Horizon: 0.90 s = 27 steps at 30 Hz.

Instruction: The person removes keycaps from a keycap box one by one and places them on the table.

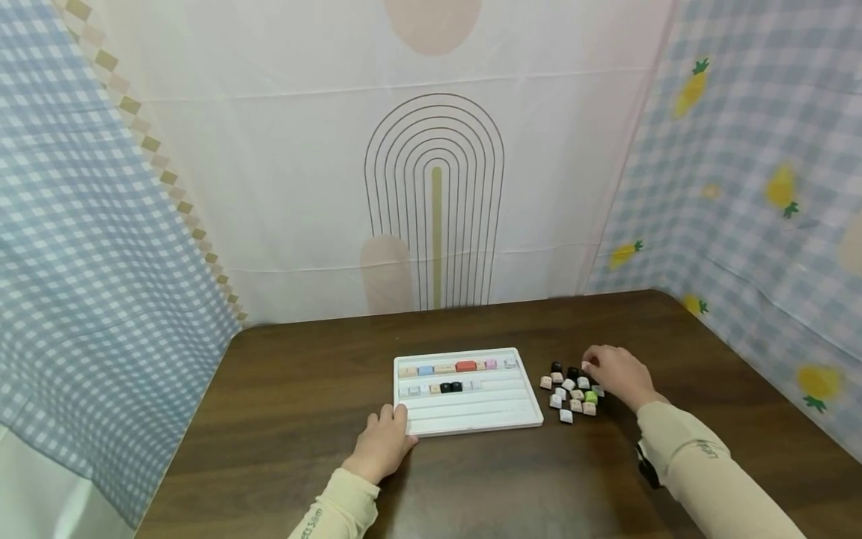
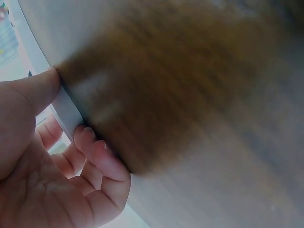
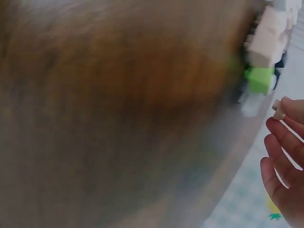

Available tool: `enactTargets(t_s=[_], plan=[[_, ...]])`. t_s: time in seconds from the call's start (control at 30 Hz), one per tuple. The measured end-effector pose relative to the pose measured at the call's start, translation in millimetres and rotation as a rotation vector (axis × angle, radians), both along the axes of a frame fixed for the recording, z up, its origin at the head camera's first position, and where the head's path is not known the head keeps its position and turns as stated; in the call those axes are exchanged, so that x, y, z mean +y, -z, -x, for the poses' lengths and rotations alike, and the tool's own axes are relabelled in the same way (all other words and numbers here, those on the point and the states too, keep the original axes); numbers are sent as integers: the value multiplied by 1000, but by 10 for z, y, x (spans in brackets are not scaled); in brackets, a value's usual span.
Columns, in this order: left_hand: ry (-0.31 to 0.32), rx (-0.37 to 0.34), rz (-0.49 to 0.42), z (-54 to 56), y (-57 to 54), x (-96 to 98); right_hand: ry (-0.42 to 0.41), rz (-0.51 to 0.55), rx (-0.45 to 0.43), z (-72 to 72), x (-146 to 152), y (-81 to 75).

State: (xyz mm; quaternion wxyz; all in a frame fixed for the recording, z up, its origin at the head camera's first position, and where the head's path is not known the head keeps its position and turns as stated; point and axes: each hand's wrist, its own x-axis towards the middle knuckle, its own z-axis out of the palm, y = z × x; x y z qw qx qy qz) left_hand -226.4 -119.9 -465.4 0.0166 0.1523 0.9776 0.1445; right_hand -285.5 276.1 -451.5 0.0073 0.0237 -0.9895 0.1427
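My left hand [image 1: 385, 442] grips the near left corner of a white tray [image 1: 471, 428]. In the left wrist view the thumb lies along one side of the tray's corner [image 2: 67, 114] and the curled fingers are at the other. Two upper rows of the tray hold keycaps, among them a red one [image 1: 466, 366], a blue one [image 1: 426, 370] and a black pair. To the right of the tray, my right hand [image 1: 616, 372] is at the far side of a loose pile. Between its thumb and forefinger it pinches a small pale keycap [image 3: 278, 110].
Several loose keycaps lie in the pile, including a lime green one [image 1: 591, 397], a black one [image 1: 556, 367] and a white one [image 1: 566, 416]. A dark wooden table [image 1: 310, 374] bears everything. Patterned cloth [image 1: 296, 187] hangs behind and at both sides.
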Motion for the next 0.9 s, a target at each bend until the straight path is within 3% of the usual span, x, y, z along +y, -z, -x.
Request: enactTargets(t_s=[0.17, 0.47, 0.67, 0.9], plan=[[3, -8, -5, -10, 5, 13, 19, 4, -78, -29, 63, 80], [10, 0, 6, 9, 29, 25, 28, 26, -109, -21, 69, 91], [10, 5, 1, 19, 19, 18, 66, 87, -52, 13, 12, 28], [7, -2, 4, 14, 0, 1, 19, 85, 42, 92, -335, -118]])
